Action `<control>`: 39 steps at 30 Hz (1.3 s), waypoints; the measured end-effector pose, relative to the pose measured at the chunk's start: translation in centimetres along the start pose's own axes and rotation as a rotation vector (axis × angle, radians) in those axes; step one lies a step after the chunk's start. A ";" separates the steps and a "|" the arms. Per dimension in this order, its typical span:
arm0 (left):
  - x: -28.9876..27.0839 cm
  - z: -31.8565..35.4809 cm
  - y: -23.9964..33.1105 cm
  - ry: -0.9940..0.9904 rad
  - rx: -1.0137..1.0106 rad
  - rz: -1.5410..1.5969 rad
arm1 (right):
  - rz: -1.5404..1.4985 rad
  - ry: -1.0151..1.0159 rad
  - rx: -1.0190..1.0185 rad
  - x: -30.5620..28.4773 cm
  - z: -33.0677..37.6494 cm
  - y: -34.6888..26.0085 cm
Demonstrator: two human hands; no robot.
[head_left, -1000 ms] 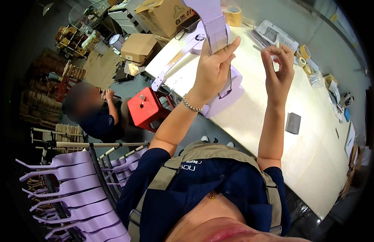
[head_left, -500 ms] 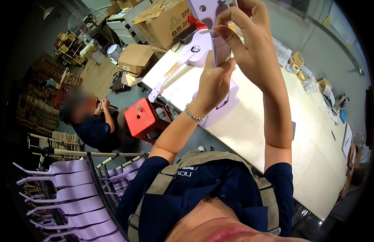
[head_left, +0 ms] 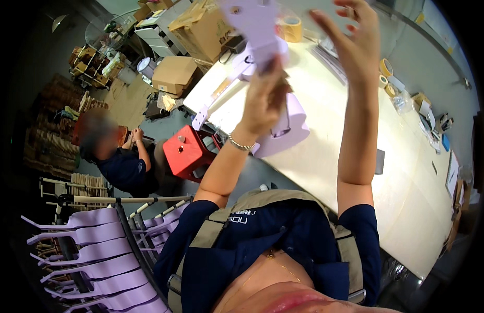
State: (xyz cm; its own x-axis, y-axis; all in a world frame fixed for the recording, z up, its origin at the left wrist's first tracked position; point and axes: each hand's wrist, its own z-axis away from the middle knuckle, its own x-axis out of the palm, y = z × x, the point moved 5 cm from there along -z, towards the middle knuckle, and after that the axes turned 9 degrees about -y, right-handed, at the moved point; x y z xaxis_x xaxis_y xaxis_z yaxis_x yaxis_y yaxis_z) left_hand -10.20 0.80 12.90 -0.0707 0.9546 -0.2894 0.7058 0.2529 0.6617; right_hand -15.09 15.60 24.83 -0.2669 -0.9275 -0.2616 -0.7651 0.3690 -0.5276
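My left hand [head_left: 264,99] is closed around the neck of a lilac ukulele [head_left: 293,130], just below its headstock [head_left: 250,21]. The headstock, blurred by motion, has peg holes and points away from me; the body lies lower, behind my left wrist, over the table's near edge. My right hand [head_left: 359,47] is raised to the right of the headstock, fingers apart, and I see nothing in it. Beyond my left hand, a second lilac ukulele [head_left: 202,116] lies on the pale worktable [head_left: 325,151], its body partly hidden by the held headstock.
A roll of yellowish tape [head_left: 291,29] stands at the back, with more tape rolls [head_left: 386,68] at the right. Cardboard boxes [head_left: 175,76], a red stool [head_left: 185,151] and a seated person [head_left: 122,161] are left. Several lilac ukuleles hang on a rack [head_left: 103,250] at lower left.
My right hand has come away from the headstock, moving right, and its fingers have spread. My left hand has shifted slightly left with the ukulele, whose headstock has turned to show its broad face.
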 end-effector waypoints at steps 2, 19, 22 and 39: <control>-2.9 1.2 -0.3 0.208 0.267 -0.159 | -0.184 0.067 0.072 -1.8 3.6 5.5; -14.6 10.7 -4.5 0.860 0.096 0.546 | 0.918 -0.334 0.779 -15.8 44.2 17.6; -12.3 9.8 -6.1 0.775 0.119 0.650 | 0.780 -0.229 0.828 -15.2 42.1 17.1; -6.6 10.3 0.0 0.427 -0.258 -1.522 | -1.364 0.161 1.549 0.4 36.6 16.3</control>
State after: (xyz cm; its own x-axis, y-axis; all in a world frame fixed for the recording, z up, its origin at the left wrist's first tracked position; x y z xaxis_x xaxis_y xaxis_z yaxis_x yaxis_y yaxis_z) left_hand -2.51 -7.11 7.70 -0.7782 -0.2384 -0.5811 -0.3317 0.9416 0.0579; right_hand -6.27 23.40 -13.43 -0.1835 -0.5527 0.8129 0.5230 -0.7551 -0.3953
